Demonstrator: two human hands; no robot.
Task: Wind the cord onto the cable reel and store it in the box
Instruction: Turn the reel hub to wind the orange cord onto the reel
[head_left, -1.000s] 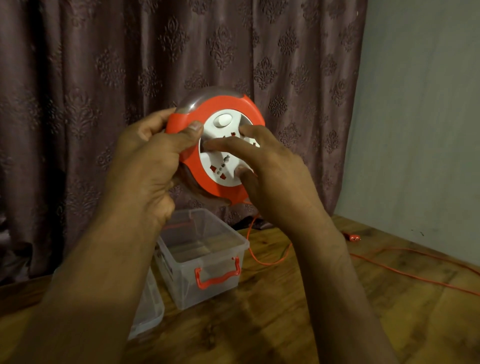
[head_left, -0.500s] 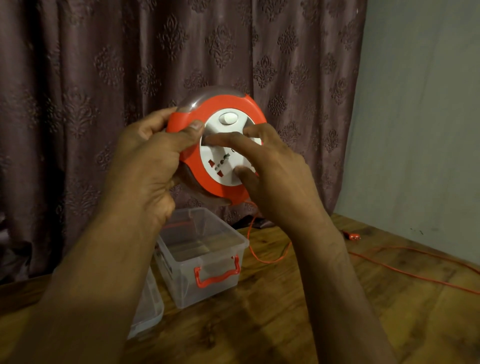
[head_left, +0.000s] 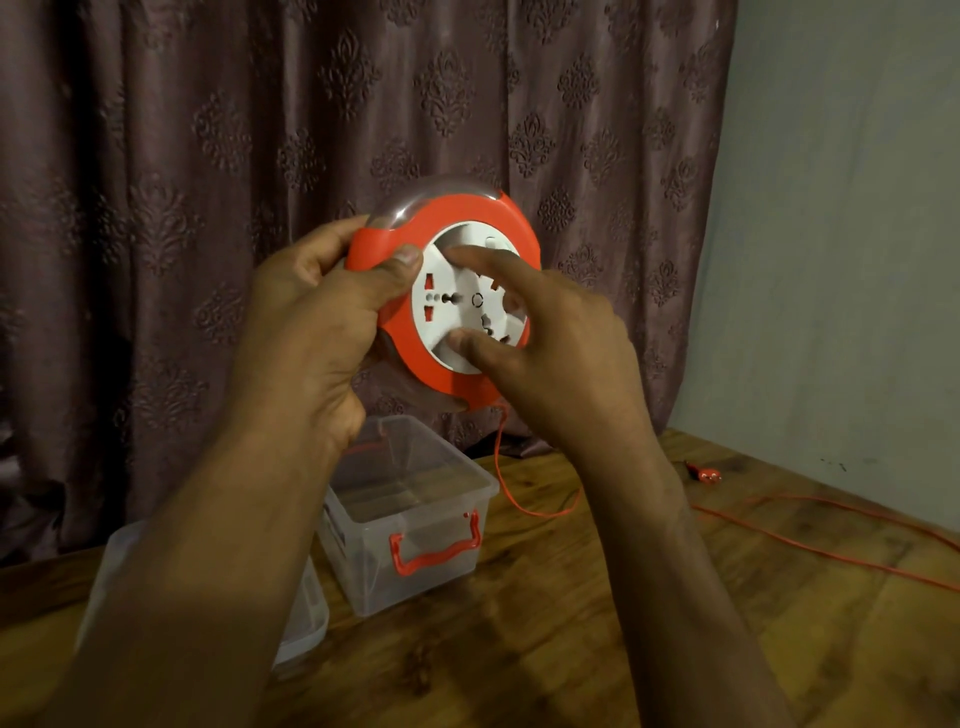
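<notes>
I hold a round orange cable reel (head_left: 483, 213) with a white socket face up in front of the curtain. My left hand (head_left: 311, 322) grips its left rim, thumb on the front. My right hand (head_left: 561, 348) has its fingertips and thumb set in the recesses of the white centre disc (head_left: 447, 312). A thin orange cord (head_left: 519, 499) hangs from the reel's bottom to the wooden table (head_left: 571, 649) and runs off to the right, with its plug (head_left: 706, 474) lying near the wall. A clear plastic box (head_left: 374, 561) with an orange handle stands open below the reel.
A clear lid or second container (head_left: 306, 623) lies left of the box, mostly hidden by my left arm. A brown patterned curtain hangs behind, and a grey wall closes the right side. More cord (head_left: 831, 556) stretches across the table's right part.
The white centre disc has turned under my right fingers; the switch and sockets sit in new positions. My left hand keeps its grip on the rim.
</notes>
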